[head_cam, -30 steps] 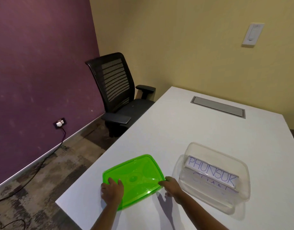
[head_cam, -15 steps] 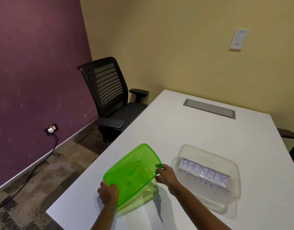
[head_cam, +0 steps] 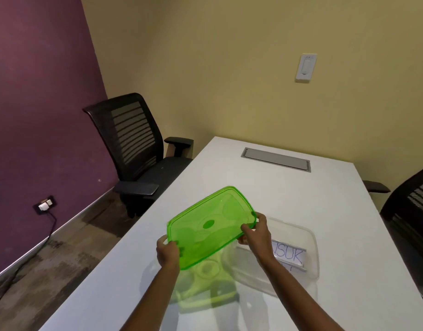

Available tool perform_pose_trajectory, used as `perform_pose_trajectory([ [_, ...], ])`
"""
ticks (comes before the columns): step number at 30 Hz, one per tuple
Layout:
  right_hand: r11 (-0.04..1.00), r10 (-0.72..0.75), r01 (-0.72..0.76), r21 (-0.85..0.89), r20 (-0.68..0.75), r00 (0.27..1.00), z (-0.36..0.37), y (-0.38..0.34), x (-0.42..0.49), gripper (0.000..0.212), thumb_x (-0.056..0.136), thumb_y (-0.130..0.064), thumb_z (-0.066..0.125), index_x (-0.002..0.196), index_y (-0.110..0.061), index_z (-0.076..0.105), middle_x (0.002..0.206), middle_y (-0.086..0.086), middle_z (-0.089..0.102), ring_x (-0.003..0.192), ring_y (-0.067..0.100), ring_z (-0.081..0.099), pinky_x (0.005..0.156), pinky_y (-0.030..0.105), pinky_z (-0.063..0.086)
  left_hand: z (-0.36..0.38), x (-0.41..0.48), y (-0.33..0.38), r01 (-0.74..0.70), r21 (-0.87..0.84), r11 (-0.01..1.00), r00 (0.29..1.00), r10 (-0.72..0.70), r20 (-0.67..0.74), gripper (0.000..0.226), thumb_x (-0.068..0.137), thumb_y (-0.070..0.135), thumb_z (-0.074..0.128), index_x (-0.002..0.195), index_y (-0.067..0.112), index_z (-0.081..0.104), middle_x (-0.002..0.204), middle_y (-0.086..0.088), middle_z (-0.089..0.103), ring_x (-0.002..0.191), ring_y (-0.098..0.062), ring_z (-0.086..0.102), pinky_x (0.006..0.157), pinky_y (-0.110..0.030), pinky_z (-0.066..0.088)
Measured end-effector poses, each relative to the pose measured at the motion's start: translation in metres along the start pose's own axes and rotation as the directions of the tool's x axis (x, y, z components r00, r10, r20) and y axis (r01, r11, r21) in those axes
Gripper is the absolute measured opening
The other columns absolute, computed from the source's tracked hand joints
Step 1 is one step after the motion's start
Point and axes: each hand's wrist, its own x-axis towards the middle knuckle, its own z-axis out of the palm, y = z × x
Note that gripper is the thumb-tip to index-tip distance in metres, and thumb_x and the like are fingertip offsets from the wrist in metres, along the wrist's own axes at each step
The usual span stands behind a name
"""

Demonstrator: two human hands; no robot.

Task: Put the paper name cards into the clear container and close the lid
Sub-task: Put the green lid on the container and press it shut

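Lid (head_cam: 210, 225) gripped at opposite edges by left hand (head_cam: 167, 253) and right hand (head_cam: 256, 234), raised clear of table (head_cam: 265, 187), tilted toward carded container (head_cam: 308, 256) for closing.

— What lettering can be read?
— "NSUK", handwritten in blue capitals on the white name card (head_cam: 289, 255) inside the clear container (head_cam: 310, 237); its start is hidden.
— Anything else?
— A second line below is cut off and cannot be read.
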Motion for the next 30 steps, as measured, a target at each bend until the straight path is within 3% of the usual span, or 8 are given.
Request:
perform_pose_trajectory([
  [4, 0.992, -0.120, 0.115, -0.052, -0.106, 0.987, -0.031, -0.006, 0.001, 0.044, 0.089, -0.009, 0.051, 0.129, -0.021, 0.038, 0.080, 0.008, 0.061, 0.051, 0.024, 0.061, 0.066, 0.038, 0.055, 0.024, -0.010, 0.010, -0.007, -0.089, 0.996, 0.991, 0.019, 0.133, 0.045, 0.086, -0.009, 0.036, 0.126, 0.003, 0.054, 0.104, -0.021, 0.063, 0.060, -0.027, 0.055, 0.049, -0.025, 0.042],
  [7, 0.982, -0.181, 0.187, 0.019, -0.176, 0.968, -0.058, -0.008, 0.006, 0.023, 0.095, -0.011, 0.044, 0.116, -0.018, 0.047, 0.079, 0.010, 0.058, 0.053, 0.017, 0.060, 0.049, 0.022, 0.052, 0.035, -0.022, 0.021, 0.023, -0.138, 0.990, 0.975, 0.009, 0.223, 0.047, 0.089, -0.009, 0.032, 0.132, 0.003, 0.048, 0.102, -0.016, 0.056, 0.056, -0.022, 0.051, 0.031, -0.015, 0.043],
  [10, 0.971, -0.228, 0.237, 0.033, -0.171, 0.959, -0.086, -0.007, 0.014, 0.022, 0.097, -0.006, 0.034, 0.101, -0.016, 0.054, 0.076, 0.005, 0.057, 0.053, 0.000, 0.059, 0.045, 0.010, 0.047, 0.046, -0.030, 0.029, 0.119, -0.218, 0.969, 0.944, -0.042, 0.327, 0.039, 0.093, -0.001, 0.038, 0.129, 0.003, 0.051, 0.108, -0.016, 0.062, 0.066, -0.028, 0.057, 0.036, -0.018, 0.048],
  [14, 0.957, -0.290, 0.286, -0.053, -0.103, 0.951, -0.117, -0.005, 0.018, 0.041, 0.092, 0.005, 0.040, 0.092, -0.033, 0.056, 0.084, -0.002, 0.059, 0.066, -0.005, 0.060, 0.052, 0.008, 0.050, 0.055, -0.045, 0.043, 0.234, -0.198, 0.952, 0.879, -0.120, 0.461, 0.014, 0.091, 0.007, 0.051, 0.105, 0.008, 0.055, 0.038, -0.002, 0.065, 0.031, -0.016, 0.061, 0.027, -0.014, 0.044],
  [19, 0.939, -0.329, 0.312, -0.143, -0.111, 0.938, -0.145, -0.006, 0.022, 0.046, 0.084, 0.009, 0.051, 0.096, -0.035, 0.055, 0.093, 0.000, 0.059, 0.075, 0.010, 0.057, 0.064, 0.019, 0.049, 0.069, -0.057, 0.052, 0.044, 0.001, 0.999, 0.852, -0.038, 0.522, 0.036, 0.096, 0.006, 0.037, 0.127, 0.008, 0.056, 0.070, -0.005, 0.055, 0.057, -0.016, 0.050, 0.043, -0.017, 0.039],
  [23, 0.923, -0.371, 0.348, -0.167, -0.133, 0.919, -0.164, -0.009, 0.024, 0.038, 0.077, -0.007, 0.058, 0.090, -0.042, 0.055, 0.093, -0.004, 0.056, 0.072, 0.000, 0.058, 0.065, 0.016, 0.047, 0.072, -0.059, 0.057, -0.123, 0.154, 0.980, 0.808, 0.009, 0.589, 0.045, 0.095, -0.001, 0.025, 0.121, 0.011, 0.059, 0.068, -0.006, 0.044, 0.050, -0.014, 0.029, 0.028, -0.006, 0.026],
  [28, 0.920, -0.360, 0.340, -0.197, -0.076, 0.930, -0.183, -0.008, 0.029, 0.051, 0.081, 0.009, 0.059, 0.081, -0.043, 0.060, 0.099, -0.004, 0.054, 0.087, -0.010, 0.057, 0.067, 0.003, 0.046, 0.065, -0.070, 0.067, -0.040, 0.254, 0.967, 0.674, -0.161, 0.721, 0.032, 0.097, 0.007, 0.033, 0.099, 0.018, 0.063, 0.070, -0.004, 0.042, 0.041, -0.010, 0.031, 0.024, -0.009, 0.021],
  [30, 0.927, -0.329, 0.310, -0.210, -0.061, 0.942, -0.189, -0.001, 0.031, 0.049, 0.083, 0.001, 0.062, 0.076, -0.048, 0.061, 0.093, -0.021, 0.061, 0.093, -0.009, 0.057, 0.081, 0.013, 0.045, 0.067, -0.070, 0.069, 0.063, 0.216, 0.974, 0.649, -0.204, 0.733, 0.023, 0.094, 0.014, 0.043, 0.085, 0.016, 0.064, 0.056, -0.002, 0.049, 0.026, -0.005, 0.037, 0.025, -0.008, 0.024],
])
